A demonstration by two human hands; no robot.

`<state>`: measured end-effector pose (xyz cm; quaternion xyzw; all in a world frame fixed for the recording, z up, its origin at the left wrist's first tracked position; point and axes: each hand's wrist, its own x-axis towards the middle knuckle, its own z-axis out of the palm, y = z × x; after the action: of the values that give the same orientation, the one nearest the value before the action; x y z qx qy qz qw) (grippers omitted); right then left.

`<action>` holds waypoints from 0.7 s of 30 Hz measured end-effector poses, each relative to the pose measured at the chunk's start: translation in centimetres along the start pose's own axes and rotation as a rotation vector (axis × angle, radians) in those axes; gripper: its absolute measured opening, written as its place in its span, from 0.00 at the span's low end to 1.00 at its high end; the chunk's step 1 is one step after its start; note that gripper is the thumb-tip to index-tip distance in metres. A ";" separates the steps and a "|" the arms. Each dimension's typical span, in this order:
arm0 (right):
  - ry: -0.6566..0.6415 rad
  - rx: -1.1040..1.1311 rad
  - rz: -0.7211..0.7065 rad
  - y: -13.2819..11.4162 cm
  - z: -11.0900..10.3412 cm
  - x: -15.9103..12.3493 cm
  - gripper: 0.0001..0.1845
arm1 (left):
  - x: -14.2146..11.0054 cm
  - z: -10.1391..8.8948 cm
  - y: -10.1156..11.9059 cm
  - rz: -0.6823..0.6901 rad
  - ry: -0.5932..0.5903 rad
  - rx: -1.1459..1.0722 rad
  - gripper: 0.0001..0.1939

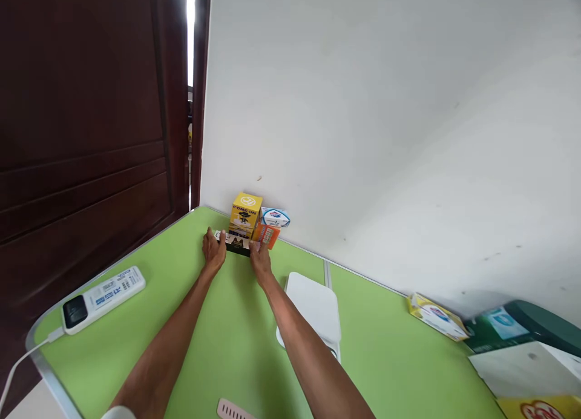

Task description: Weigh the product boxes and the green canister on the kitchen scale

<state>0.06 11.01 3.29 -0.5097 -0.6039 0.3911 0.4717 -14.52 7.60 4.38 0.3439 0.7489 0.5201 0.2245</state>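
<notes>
Both my arms reach far across the green table [181,346] toward the wall. My left hand [213,249] and my right hand [260,258] grip the two ends of a low dark box [236,244] lying flat on the table. Right behind it stands a yellow box [246,214] marked "COME ON". Next to that box stands an orange box [267,234] with a white and blue packet [275,217] on top. All of these sit close to the white wall.
A white power strip [102,296] with its cable lies at the table's left edge. A white flat device [313,307] lies under my right forearm. At the right are a yellow carton [436,315], a green box [512,325] and a white box [526,364]. A dark wooden door [86,122] stands left.
</notes>
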 end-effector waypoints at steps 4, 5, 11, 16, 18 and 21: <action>-0.010 0.028 0.072 -0.3 0.3 -0.5 0.36 | -0.8 0.6 0.0 -0.009 -0.014 0.023 0.38; -0.001 0.033 0.091 -0.6 0.2 -0.8 0.37 | -1.2 0.5 0.1 -0.015 -0.009 0.032 0.38; 0.072 0.114 0.105 -4.8 -2.7 -4.0 0.37 | -4.3 -1.0 2.4 0.084 0.025 0.001 0.37; 0.194 0.088 0.080 -6.7 -10.4 -7.4 0.52 | -10.0 0.4 5.5 0.250 -0.077 -0.108 0.37; 0.276 0.054 0.107 -6.0 -13.8 -9.3 0.60 | -12.9 1.6 5.9 0.331 -0.177 -0.167 0.37; 0.360 0.024 0.131 -4.1 -17.5 -12.1 0.64 | -16.5 3.2 5.4 0.389 -0.323 -0.184 0.38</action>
<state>16.45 -1.82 9.49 -0.6041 -0.4706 0.3307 0.5516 0.17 -1.55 7.97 0.5380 0.5730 0.5575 0.2674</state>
